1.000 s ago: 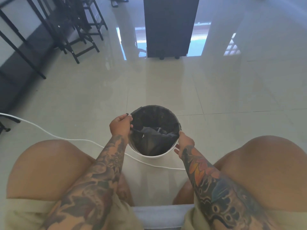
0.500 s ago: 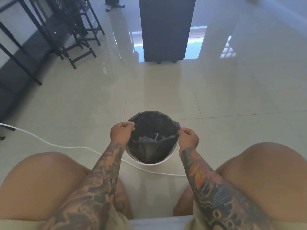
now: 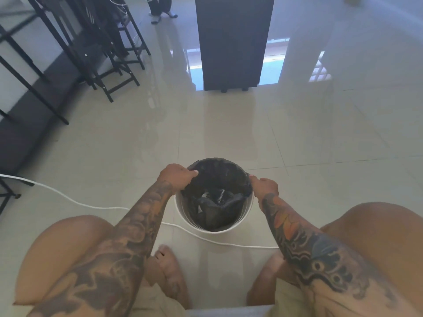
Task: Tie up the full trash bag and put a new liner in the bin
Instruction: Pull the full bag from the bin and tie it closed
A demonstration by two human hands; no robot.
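Note:
A small round white bin [image 3: 242,213] stands on the tiled floor between my knees. A black liner [image 3: 212,179] hangs inside it, with its edge folded over the far rim and loose on the near side. My left hand [image 3: 175,176] is closed on the liner's edge at the bin's left rim. My right hand [image 3: 265,187] is closed on the liner's edge at the right rim. The bin's slatted bottom shows through the liner's opening. No tied full bag is in view.
A white cable [image 3: 229,242] runs across the floor just in front of the bin. Black chairs and table legs [image 3: 103,58] stand at the far left. A dark cabinet [image 3: 233,42] stands ahead. A person's feet [image 3: 160,16] show at the top.
Both hands have moved along the rim toward the far side, spreading the liner's edge over it. The right hand went from half open to closed on the liner.

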